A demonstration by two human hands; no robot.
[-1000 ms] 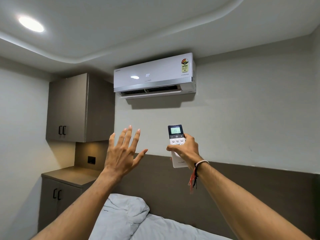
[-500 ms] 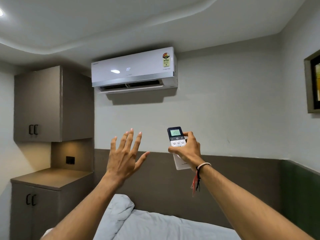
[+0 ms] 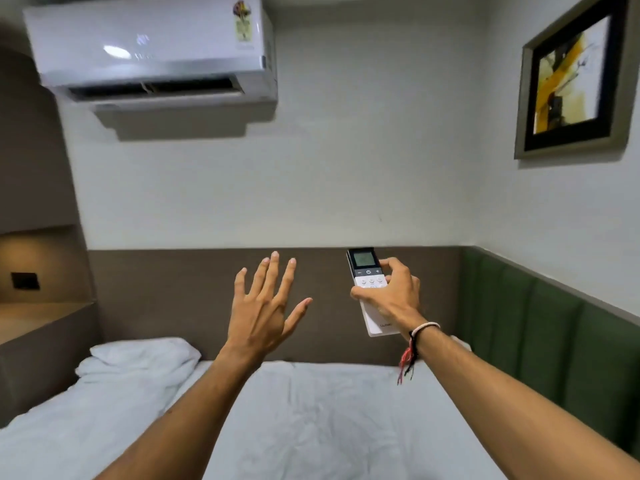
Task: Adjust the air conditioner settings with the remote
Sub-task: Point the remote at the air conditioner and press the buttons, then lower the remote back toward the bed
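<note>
A white wall air conditioner (image 3: pixel 149 46) hangs at the top left, its lower flap open. My right hand (image 3: pixel 391 297) grips a white remote (image 3: pixel 367 282) with a dark top and a small lit screen, held upright in front of the brown headboard; the thumb rests across its buttons. A thread band circles that wrist. To the left of the remote, my left hand (image 3: pixel 263 306) is raised with fingers spread, holding nothing.
A bed with a white sheet (image 3: pixel 311 427) fills the foreground, a white pillow (image 3: pixel 138 362) at its left. A brown headboard (image 3: pixel 194 292) and green padded panel (image 3: pixel 554 337) line the walls. A framed picture (image 3: pixel 571 77) hangs right. A wooden counter (image 3: pixel 38 317) stands left.
The view has dropped and turned right, so the air conditioner now sits at the top left and the picture shows. Both hands sit lower against the headboard; the grip on the remote is unchanged.
</note>
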